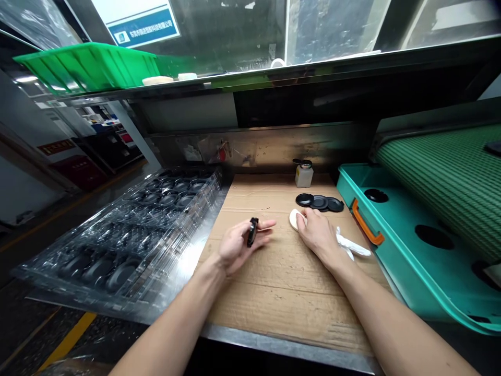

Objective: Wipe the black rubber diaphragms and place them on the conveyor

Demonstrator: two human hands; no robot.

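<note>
My left hand (239,244) holds a black round plastic part (252,232), seen nearly edge-on, between thumb and fingers above the cardboard sheet (274,308). The other fingers of that hand point to the right. My right hand (316,230) has its fingers closed on a white round pad (295,219) at the cardboard's surface; part of the pad is hidden under the fingers. Just beyond that hand lie several black discs (319,202), overlapping in a row. A crumpled white cloth or glove (354,245) lies to the right of my right wrist.
A small bottle (304,175) with a dark top stands at the back. Clear plastic trays (156,235) with black parts are at left. On the right, a teal bin (410,279) with an orange handle (366,223) sits below a green conveyor belt (442,162). A green crate (94,68) rests on the shelf.
</note>
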